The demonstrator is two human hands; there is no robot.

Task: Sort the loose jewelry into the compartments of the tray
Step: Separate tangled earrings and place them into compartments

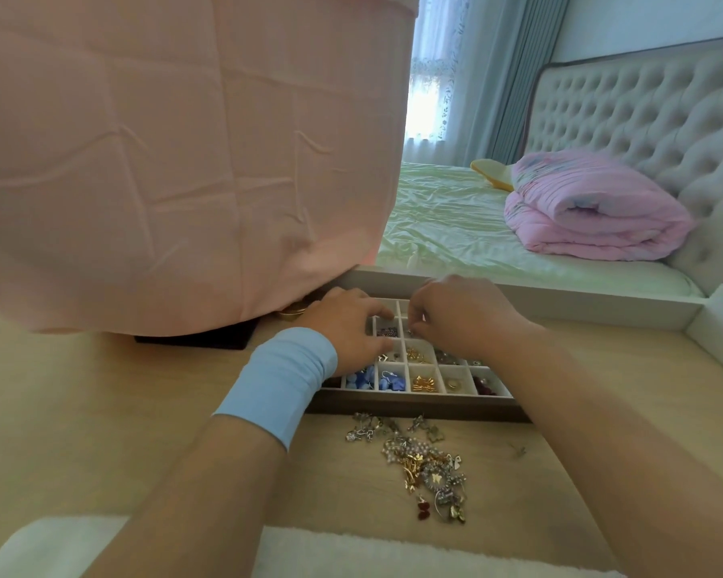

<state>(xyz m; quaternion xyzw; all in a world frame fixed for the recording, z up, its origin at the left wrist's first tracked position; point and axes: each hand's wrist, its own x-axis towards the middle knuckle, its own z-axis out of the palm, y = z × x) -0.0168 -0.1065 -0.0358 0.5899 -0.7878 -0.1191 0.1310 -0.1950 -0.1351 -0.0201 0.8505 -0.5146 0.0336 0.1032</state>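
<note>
A compartment tray [414,404] with white dividers lies on the wooden table. Its front cells hold blue flower pieces [362,379], gold pieces [424,383], a ring and dark red pieces. A heap of loose jewelry [426,465], gold, silver and pearl, lies on the table in front of the tray. My left hand [343,327], with a light blue wristband, rests over the tray's back left cells, fingers curled. My right hand [456,314] hovers over the back middle cells, fingertips pinched together close to the left fingertips. Whatever they pinch is too small to see.
A large pink cloth-covered object [184,160] stands at the table's back left, over a dark base [193,340]. A white raised ledge [560,302] borders the table's back and right. Beyond it is a bed with a folded pink quilt [593,214]. White fluffy fabric [351,552] lies at the near edge.
</note>
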